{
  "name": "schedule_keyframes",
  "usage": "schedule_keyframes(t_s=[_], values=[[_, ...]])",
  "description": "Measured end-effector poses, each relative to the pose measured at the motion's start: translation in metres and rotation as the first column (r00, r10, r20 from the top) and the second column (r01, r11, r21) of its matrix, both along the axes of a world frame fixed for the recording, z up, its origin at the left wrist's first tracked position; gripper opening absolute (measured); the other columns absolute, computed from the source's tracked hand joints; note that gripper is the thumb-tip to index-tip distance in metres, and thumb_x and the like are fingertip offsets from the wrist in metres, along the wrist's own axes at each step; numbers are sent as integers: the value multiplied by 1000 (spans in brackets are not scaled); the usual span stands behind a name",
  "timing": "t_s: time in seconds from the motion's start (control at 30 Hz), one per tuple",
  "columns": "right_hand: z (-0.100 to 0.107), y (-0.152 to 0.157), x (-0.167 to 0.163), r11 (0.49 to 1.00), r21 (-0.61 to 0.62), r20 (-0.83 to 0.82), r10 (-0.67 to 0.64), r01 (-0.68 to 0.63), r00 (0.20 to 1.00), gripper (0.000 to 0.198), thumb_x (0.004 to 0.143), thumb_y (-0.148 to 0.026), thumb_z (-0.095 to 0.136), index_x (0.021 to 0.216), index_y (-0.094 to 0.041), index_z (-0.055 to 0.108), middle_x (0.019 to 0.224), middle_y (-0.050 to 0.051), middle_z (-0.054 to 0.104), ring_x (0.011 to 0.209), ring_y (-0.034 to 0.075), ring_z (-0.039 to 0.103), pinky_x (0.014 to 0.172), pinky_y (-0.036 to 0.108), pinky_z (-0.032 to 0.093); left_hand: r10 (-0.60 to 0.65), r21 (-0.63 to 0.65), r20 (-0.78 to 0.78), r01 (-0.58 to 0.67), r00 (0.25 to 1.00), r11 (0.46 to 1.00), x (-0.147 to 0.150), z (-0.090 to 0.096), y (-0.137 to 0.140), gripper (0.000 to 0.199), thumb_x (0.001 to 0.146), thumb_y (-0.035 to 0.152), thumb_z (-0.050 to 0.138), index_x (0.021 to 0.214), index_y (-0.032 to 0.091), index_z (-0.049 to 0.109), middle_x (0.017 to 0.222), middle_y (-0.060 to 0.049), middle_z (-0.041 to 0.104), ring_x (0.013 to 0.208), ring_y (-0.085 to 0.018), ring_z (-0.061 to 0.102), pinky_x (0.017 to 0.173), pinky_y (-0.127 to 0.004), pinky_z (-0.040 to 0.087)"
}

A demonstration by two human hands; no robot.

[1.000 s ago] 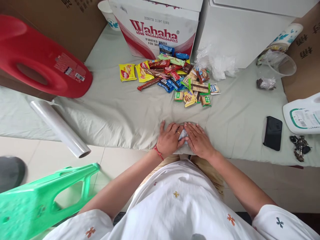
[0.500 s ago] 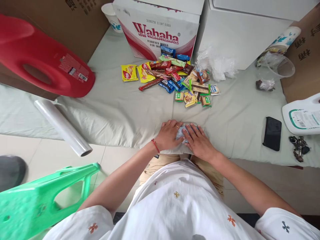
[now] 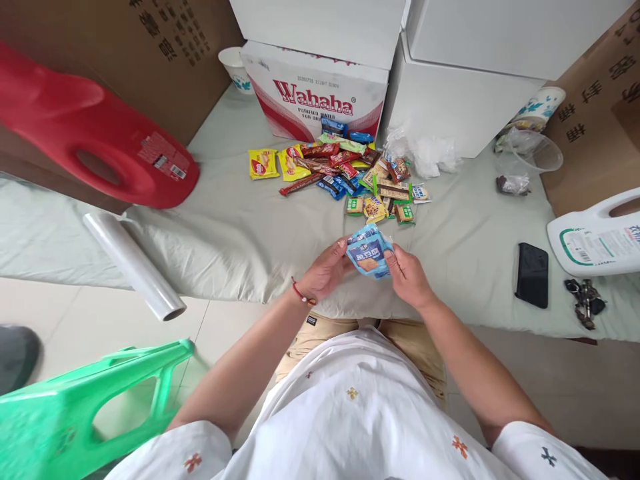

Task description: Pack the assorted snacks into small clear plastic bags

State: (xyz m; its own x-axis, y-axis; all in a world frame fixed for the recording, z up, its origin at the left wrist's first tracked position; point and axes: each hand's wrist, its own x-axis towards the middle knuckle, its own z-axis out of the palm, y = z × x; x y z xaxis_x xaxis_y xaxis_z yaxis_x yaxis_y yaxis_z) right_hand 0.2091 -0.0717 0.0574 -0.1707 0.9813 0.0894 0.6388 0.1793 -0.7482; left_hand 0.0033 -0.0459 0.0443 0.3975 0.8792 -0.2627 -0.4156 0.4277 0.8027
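Observation:
A blue snack packet [image 3: 369, 253] with white lettering is held up in front of me, between both hands and above the cloth. My left hand [image 3: 327, 270] pinches its left edge, with a red string bracelet at the wrist. On the opposite side, my right hand [image 3: 409, 275] grips the packet's right edge, thumb on top. Beyond the hands lies a pile of wrapped snacks: yellow packets [image 3: 263, 164], red-brown bars [image 3: 301, 183], blue packets [image 3: 331, 187] and small wrapped biscuits [image 3: 375, 209].
At the back stand a Wahaha carton [image 3: 320, 100] and white boxes [image 3: 450, 100], with crumpled clear plastic [image 3: 425, 150] in front. A red jug [image 3: 100, 140] and a plastic-film roll [image 3: 135, 267] lie left. On the right are a phone [image 3: 532, 275], keys [image 3: 585, 303] and a white jug [image 3: 597, 233].
My hands lay flat, pressing a clear-wrapped thing on the cloth near the edge. Now they hold the blue packet up between them. The view has shifted slightly.

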Motion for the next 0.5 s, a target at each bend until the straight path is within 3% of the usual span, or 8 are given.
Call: schedule_keyframes(t_s=[0.07, 0.17, 0.33, 0.4, 0.5], values=[[-12, -7, -16, 994, -32, -91, -111, 109, 990, 41, 107, -52, 29, 87, -24, 51, 68, 2, 60, 61, 19, 57, 59, 30, 44, 94, -69, 100, -87, 991, 994, 15, 2, -12, 60, 78, 72, 72, 107, 19, 73, 109, -10, 77, 112, -30, 69, 93, -43, 54], [-29, -18, -34, 975, -64, -142, -222, 215, 965, 40, 106, -54, 30, 85, -25, 48, 69, 2, 61, 61, 19, 58, 57, 31, 44, 216, -77, 132, -207, 967, 975, 29, 1, -26, 56, 75, 67, 79, 103, 19, 70, 105, -9, 77, 105, -27, 71, 89, -39, 55], [-35, -26, -38, 980, -76, -233, -197, 184, 952, 39, 105, -57, 31, 90, -25, 48, 81, 5, 65, 73, 20, 64, 62, 30, 48, 277, -41, 59, -275, 959, 961, 31, -11, -29, 49, 67, 43, 92, 100, 19, 63, 89, -1, 73, 79, -16, 67, 76, -30, 53], [-35, -24, -35, 983, -87, -197, -174, 159, 965, 38, 105, -58, 33, 96, -24, 49, 80, 5, 66, 72, 21, 65, 61, 30, 47, 262, -16, 32, -262, 964, 965, 31, -15, -27, 47, 70, 42, 90, 100, 19, 63, 84, 1, 69, 73, -13, 62, 71, -27, 50], [-38, -19, -32, 982, -58, 26, -179, 180, 983, 40, 105, -57, 31, 89, -24, 48, 67, 3, 62, 60, 22, 60, 56, 30, 38, 233, -6, -63, -234, 970, 972, 36, -18, -29, 39, 75, 41, 85, 95, 19, 59, 77, 4, 64, 66, -10, 57, 65, -24, 46]])
